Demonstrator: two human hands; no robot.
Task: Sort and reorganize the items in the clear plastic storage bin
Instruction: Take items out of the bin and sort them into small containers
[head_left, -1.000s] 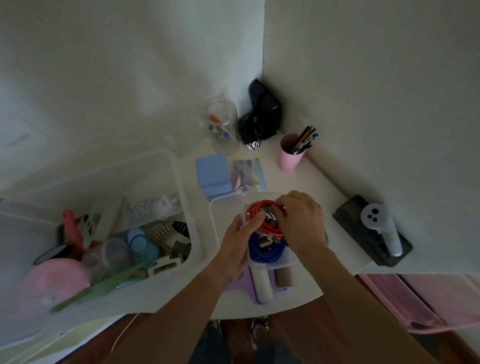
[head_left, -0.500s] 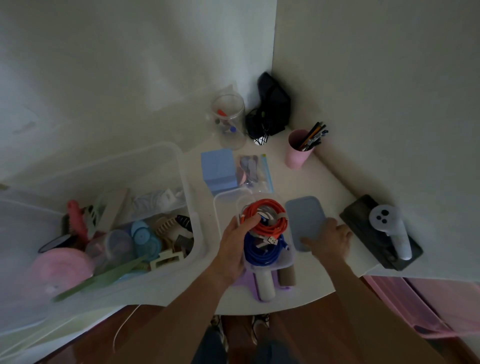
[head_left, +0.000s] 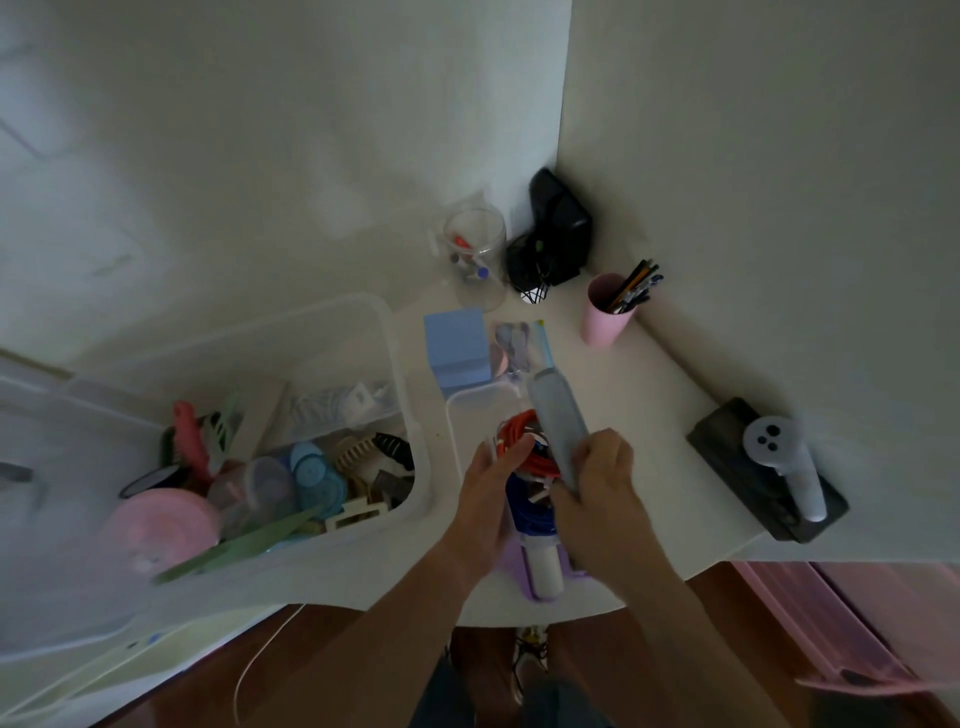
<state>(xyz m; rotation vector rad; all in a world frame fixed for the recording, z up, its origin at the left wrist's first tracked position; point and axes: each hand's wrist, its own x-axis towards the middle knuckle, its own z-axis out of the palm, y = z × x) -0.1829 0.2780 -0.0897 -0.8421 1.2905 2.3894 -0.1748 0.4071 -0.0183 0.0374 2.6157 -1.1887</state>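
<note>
The worktop (head_left: 649, 395) is a white corner surface, and the largest thing on it is the clear plastic storage bin (head_left: 410, 415) at the left, crowded with a pink round container (head_left: 156, 525), blue lids (head_left: 317, 475), hair clips (head_left: 374, 449) and a green flat strip (head_left: 239, 548). Just right of the bin, near the front edge, stands a small clear box (head_left: 462, 415) packed with a coiled orange cable (head_left: 511, 426) and, nearer the person, a coiled blue cable (head_left: 524, 512).

The step in hand looks like closing that small box now that the cables are sorted into it. The right hand (head_left: 597, 483) grips a grey-blue lid (head_left: 556, 426) by its near end, fingers curled round the edge, and the lid stands tilted on edge over the right side of the box, not yet lying flat. The left hand (head_left: 493, 488) holds the box's left wall, thumb resting against the orange cable and fingers wrapped on the outside, steadying it.

The next move probably calls for laying the lid flat, lining its corners up with the rim, and pressing down while the cables are kept below the edge; the orange coil seems to sit high and may need tucking in first.
</note>
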